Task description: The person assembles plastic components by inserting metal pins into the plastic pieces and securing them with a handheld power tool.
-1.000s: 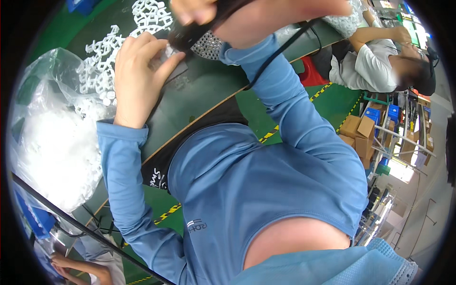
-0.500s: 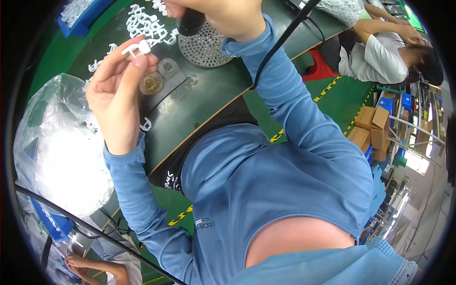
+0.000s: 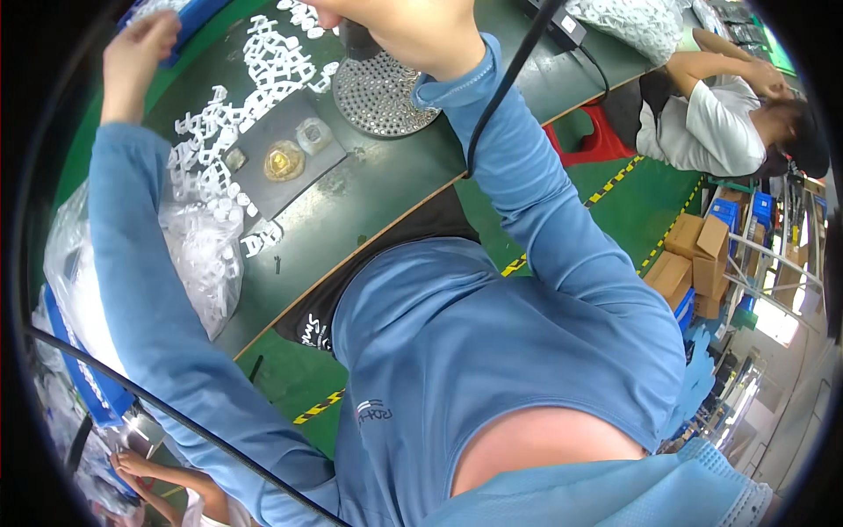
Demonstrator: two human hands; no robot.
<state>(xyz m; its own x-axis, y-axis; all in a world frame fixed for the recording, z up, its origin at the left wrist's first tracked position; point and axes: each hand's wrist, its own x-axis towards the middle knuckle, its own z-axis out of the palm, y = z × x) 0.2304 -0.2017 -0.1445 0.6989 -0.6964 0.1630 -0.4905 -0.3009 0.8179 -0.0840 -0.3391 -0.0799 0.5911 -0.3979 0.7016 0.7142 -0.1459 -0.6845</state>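
My left hand (image 3: pixel 139 54) is stretched out at the upper left, beside a blue bin (image 3: pixel 189 19) with small white pieces in it. Its fingers are curled together; whatever they hold is too small or hidden. At the top edge my right hand (image 3: pixel 426 33) is wrapped round a dark, rounded tool (image 3: pixel 358 40), mostly cut off by the picture. Below that tool lies a round metal plate (image 3: pixel 379 95) covered with small holes or studs. A dark flat pad (image 3: pixel 255 149) carries a yellowish, clear lump (image 3: pixel 284 161) and a clear block (image 3: pixel 313 134). Small white plastic parts (image 3: pixel 268 57) lie heaped beyond it.
A clear plastic bag (image 3: pixel 206 255) stands left on the dark table (image 3: pixel 395 167). A black cable (image 3: pixel 500 97) crosses my right forearm. Another person (image 3: pixel 711 110) sits at the far right near a red stool (image 3: pixel 593 139). Cardboard boxes (image 3: pixel 694 250) stand behind.
My left hand has gone from above the pad to the blue bin at the upper left. The white plastic part it held is no longer seen in it. My right hand has hardly moved.
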